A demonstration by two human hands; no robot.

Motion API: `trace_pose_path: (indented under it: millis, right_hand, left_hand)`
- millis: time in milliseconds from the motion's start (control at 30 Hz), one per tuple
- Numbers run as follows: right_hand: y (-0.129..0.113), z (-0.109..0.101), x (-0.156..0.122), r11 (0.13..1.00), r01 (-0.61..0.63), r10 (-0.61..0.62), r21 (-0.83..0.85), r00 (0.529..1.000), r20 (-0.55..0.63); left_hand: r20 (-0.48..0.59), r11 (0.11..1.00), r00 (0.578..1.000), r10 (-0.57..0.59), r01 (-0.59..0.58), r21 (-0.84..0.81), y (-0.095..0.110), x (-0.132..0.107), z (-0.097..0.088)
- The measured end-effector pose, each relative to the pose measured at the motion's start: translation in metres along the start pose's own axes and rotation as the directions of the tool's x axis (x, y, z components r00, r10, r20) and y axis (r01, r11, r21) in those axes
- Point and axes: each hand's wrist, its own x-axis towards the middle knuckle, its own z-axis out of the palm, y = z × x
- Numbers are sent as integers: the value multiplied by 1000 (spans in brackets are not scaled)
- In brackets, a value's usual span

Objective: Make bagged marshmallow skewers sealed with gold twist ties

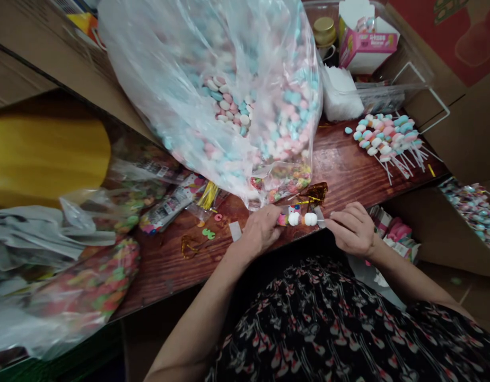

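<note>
A marshmallow skewer [311, 219] spans the gap between my hands near the table's front edge, roughly level. White puffy marshmallows and small coloured candies are threaded on its thin white stick. My left hand [261, 232] is closed on the candy end, its fingers partly hiding the pink and green pieces there. At the other end, my right hand [354, 229] pinches the bare stick between thumb and fingers. Just behind the skewer lie a small clear candy bag [282, 179] and a gold foil piece [314, 194].
A large clear bag of pastel marshmallows [233, 106] fills the back of the table [177, 276]. Finished-looking skewers [388, 135] are heaped at right, beside a clear plastic bin [416, 63]. Bags of gummy rings [94, 286] lie left. Gold twist ties [208, 196] and green rings [208, 233] are scattered nearer.
</note>
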Motion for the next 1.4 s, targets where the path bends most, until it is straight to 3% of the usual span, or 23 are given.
trace_pose_path:
  millis: [167,333,467,567,667,800,867,1033,1167,1300,1400]
  right_hand:
    - [-5,-9,5,997,81,-81,15,996,48]
    - [2,-21,14,986,164,-161,-10,980,119]
    - [7,-23,25,994,108,-104,-32,989,101]
    - [5,-21,31,995,80,-70,-61,986,153]
    - [3,-20,34,999,1,9,-45,977,211]
    - [8,-18,28,979,-178,150,98,957,247]
    - [11,-15,23,963,-233,194,138,949,248]
    - [15,-6,18,975,-150,103,167,960,260]
    - [14,1,21,972,-118,57,204,957,283]
    - [8,13,19,922,-239,143,306,942,305]
    - [-3,26,17,876,-306,210,374,938,275]
  left_hand:
    - [143,987,978,-153,158,-27,14,4,-1]
    - [147,989,978,-146,141,43,17,10,0]
    - [188,988,977,-104,123,-92,21,18,-8]
    - [228,973,972,-64,111,-201,24,27,-15]
    - [267,978,963,-49,100,-181,24,33,-20]
    - [311,992,948,-73,101,-74,22,34,-23]
    - [341,985,938,-56,108,-136,24,34,-25]
    - [460,847,887,33,219,-484,33,39,-29]
    - [487,753,866,115,243,-611,36,46,-30]
    - [456,773,876,158,178,-609,35,56,-31]
    - [478,800,854,205,134,-584,36,63,-30]
